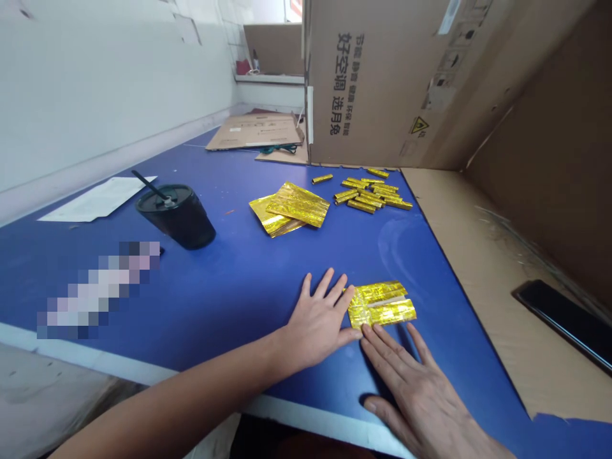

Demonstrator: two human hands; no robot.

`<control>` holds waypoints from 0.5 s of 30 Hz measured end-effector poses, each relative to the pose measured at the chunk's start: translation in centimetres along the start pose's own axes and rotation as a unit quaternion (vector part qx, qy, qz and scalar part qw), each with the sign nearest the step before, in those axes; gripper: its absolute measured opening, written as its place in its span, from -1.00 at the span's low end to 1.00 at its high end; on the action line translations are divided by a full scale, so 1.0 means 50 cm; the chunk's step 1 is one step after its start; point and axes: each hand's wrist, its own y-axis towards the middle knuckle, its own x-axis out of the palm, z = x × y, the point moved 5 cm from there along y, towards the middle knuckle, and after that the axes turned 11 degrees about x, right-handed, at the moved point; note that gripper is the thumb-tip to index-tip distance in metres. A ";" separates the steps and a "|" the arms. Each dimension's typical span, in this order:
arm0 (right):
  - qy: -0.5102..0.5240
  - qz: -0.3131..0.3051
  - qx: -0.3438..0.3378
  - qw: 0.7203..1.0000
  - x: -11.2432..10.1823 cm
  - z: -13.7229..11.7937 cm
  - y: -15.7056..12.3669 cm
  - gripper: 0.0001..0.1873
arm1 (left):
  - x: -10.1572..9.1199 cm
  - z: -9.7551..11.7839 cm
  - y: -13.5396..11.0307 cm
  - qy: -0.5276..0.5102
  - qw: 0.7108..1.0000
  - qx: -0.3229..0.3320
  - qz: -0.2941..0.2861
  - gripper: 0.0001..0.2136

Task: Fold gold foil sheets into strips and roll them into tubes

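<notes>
A sheet of shiny gold foil paper (382, 312) lies flat on the blue tabletop in front of me, its long edges folded in and a pale strip showing between them at the right. My left hand (318, 322) rests palm down with fingers spread, its fingertips and thumb at the sheet's left edge. Along the near edge my right hand (411, 382) lies with outstretched fingers, the tips touching or almost touching the foil. Farther back are a few overlapping flat gold sheets (299, 207) and a pile of several small gold rolls (370, 194).
A black tumbler (179, 213) with a straw stands at the left, near a white paper (98, 199) and a blurred-out item (100, 290). A big cardboard box (377, 83) walls off the back right. On cardboard at the right lies a black phone (568, 322). Flattened cardboard (255, 131) sits behind.
</notes>
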 end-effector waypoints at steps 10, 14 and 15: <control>-0.029 -0.008 -0.017 0.999 -0.013 0.002 0.015 -0.48 | 0.004 0.030 -0.016 0.008 0.995 0.099 -0.019 -0.43; -0.027 -0.014 -0.012 0.999 -0.011 0.008 0.013 -0.49 | 0.006 0.028 -0.024 -0.009 0.994 0.102 -0.029 -0.33; -0.027 -0.014 -0.012 0.999 -0.011 0.009 0.012 -0.49 | 0.006 0.028 -0.024 -0.011 0.995 0.100 -0.030 -0.32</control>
